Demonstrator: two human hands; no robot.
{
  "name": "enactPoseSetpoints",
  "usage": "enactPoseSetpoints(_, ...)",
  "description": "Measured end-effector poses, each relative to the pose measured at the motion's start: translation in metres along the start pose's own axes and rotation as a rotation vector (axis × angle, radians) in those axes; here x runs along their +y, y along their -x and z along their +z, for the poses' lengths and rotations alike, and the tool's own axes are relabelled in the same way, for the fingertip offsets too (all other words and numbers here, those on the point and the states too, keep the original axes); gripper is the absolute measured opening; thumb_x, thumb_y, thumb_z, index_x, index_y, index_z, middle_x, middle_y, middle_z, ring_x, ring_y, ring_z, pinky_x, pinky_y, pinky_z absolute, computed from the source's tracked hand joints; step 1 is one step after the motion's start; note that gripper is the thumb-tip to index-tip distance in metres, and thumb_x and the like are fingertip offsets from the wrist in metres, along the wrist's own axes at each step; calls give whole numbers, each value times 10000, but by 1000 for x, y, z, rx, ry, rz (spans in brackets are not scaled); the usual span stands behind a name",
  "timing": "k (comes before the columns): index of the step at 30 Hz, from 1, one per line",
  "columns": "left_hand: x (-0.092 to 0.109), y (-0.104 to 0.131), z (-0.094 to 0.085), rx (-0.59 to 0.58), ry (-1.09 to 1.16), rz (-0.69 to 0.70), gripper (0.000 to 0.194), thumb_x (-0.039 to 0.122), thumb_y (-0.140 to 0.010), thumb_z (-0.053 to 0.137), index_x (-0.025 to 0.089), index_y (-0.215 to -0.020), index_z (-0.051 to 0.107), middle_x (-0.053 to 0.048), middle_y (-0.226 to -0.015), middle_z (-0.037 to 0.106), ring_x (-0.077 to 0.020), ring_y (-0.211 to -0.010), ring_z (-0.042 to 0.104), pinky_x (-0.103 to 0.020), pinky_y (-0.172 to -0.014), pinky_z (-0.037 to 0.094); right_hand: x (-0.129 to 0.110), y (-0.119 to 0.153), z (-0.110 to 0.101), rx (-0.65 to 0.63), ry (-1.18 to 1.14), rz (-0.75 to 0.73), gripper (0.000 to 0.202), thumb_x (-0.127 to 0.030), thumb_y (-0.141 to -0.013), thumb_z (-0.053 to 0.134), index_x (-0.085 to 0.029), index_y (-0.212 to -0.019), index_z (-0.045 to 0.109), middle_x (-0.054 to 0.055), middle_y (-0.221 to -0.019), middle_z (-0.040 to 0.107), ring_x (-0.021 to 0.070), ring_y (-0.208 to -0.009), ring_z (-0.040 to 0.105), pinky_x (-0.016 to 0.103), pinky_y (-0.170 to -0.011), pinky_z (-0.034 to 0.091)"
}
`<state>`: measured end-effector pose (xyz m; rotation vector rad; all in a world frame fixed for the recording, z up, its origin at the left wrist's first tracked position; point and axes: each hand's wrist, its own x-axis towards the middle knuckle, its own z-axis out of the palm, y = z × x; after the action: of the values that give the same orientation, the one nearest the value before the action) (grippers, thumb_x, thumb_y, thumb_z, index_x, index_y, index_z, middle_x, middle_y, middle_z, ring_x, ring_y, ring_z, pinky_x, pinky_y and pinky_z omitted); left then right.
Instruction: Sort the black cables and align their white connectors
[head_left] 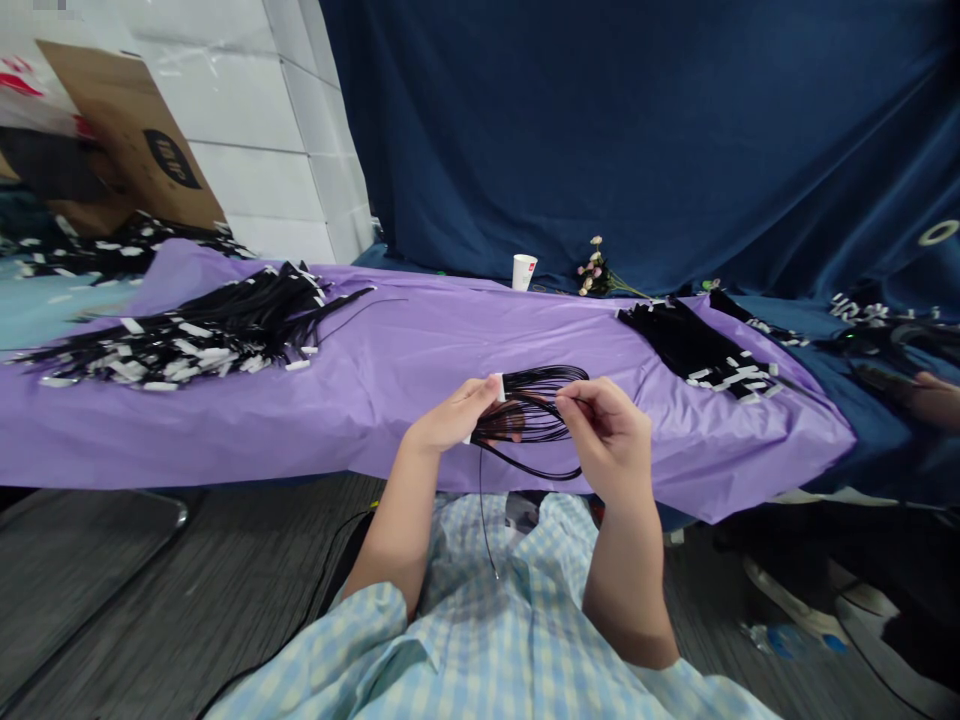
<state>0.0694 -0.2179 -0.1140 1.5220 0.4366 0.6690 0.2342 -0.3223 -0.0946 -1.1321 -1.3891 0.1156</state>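
Between my hands, above the near edge of the purple cloth (442,345), is a looped bundle of thin black cables (532,425) with white tags at its left end. My left hand (454,412) is closed around that tagged end, thumb on top by a white tag (500,388). At the loops' right end, my right hand (611,430) pinches some strands between thumb and fingertips. One loose cable end (489,530) hangs down in front of my checked shirt.
A large pile of black cables with white tags (202,330) lies left, a smaller cable bundle (690,345) right. Behind stand a paper cup (523,271) and artificial flowers (596,272) before a blue curtain (637,130). Another person's hand (934,400) shows at the right edge.
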Motion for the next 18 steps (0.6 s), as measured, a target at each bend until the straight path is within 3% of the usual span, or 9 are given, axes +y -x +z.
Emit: enactPoseSetpoints(18, -1, 1, -1, -9, 44, -37, 684, 742, -809, 432, 128, -766, 731, -116, -637, 694, -166, -474, 610, -237, -396, 436, 0, -1, -1, -23, 30, -6, 77, -218, -864, 605, -192, -804, 645, 33, -784, 596, 134, -681, 524, 267, -573, 396)
